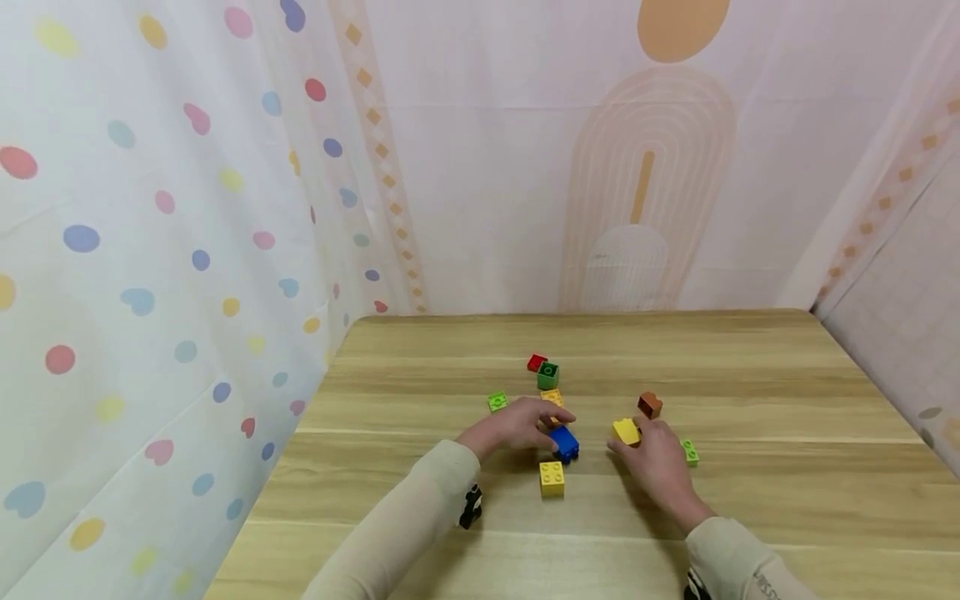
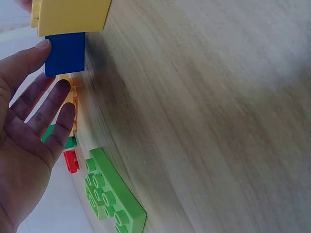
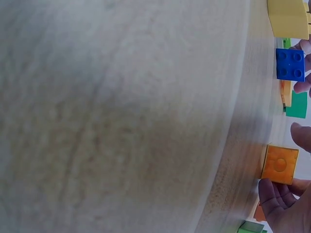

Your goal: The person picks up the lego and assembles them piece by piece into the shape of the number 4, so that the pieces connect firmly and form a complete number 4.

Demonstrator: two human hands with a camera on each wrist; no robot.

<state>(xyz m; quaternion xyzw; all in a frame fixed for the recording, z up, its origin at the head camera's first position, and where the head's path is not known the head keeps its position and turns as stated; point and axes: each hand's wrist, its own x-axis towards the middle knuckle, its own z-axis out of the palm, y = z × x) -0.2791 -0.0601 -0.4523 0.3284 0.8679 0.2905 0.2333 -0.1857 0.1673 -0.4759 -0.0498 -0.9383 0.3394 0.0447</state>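
Observation:
Around a blue brick (image 1: 564,444), my left hand (image 1: 517,422) has its thumb at the brick's left side and its other fingers stretched out beyond it. The blue brick lies on its side, its studs (image 3: 290,64) facing the right wrist camera. My right hand (image 1: 660,467) holds a yellow brick (image 1: 626,432) between thumb and curled fingers. That brick's hollow underside (image 3: 280,165) shows in the right wrist view, where it looks orange. Another yellow brick (image 1: 552,479), studs up, stands on the table in front of the blue one.
Beyond my left hand are an orange-yellow brick (image 1: 552,396), a dark green brick (image 1: 548,375) and a red brick (image 1: 536,362). A light green piece (image 1: 497,402) lies to the left. By my right hand lie a brown brick (image 1: 650,405) and a light green piece (image 1: 690,452).

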